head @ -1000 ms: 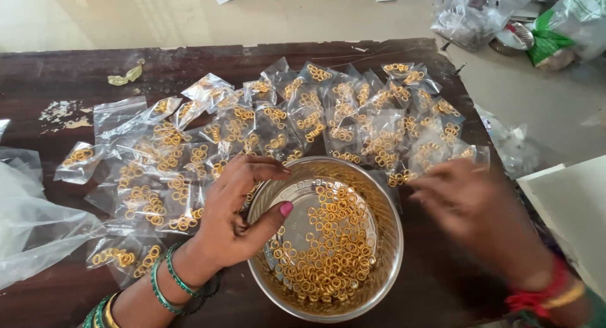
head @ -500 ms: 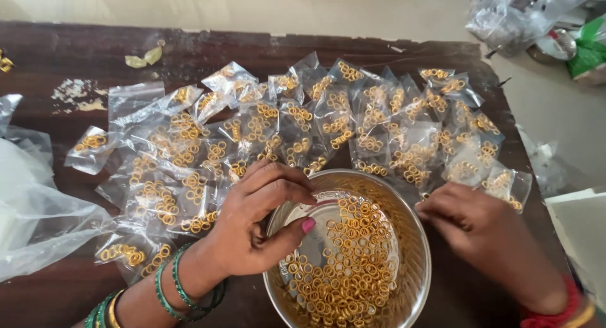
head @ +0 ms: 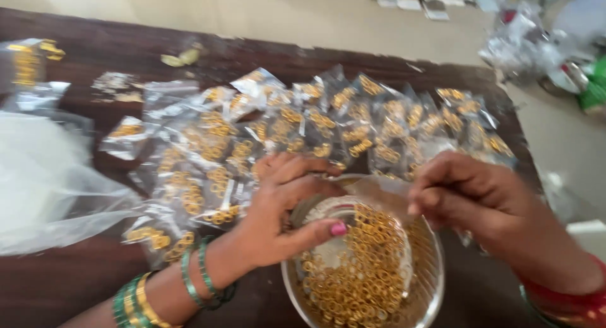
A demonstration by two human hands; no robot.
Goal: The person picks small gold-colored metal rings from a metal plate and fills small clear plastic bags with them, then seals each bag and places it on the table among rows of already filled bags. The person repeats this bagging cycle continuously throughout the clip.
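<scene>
Holding a small clear pouch (head: 379, 190) stretched between them, the left hand (head: 284, 208) and the right hand (head: 470, 199) each pinch one side of its mouth just above the steel bowl (head: 429, 284) of small gold rings (head: 360, 271). It would go best, I judge, if the opening stays taut and low over the bowl, so stray rings drop back in. Beyond the fingers lie filled packets (head: 303, 129), and the table edge (head: 524, 145) runs close outside the right hand, leaving little room.
</scene>
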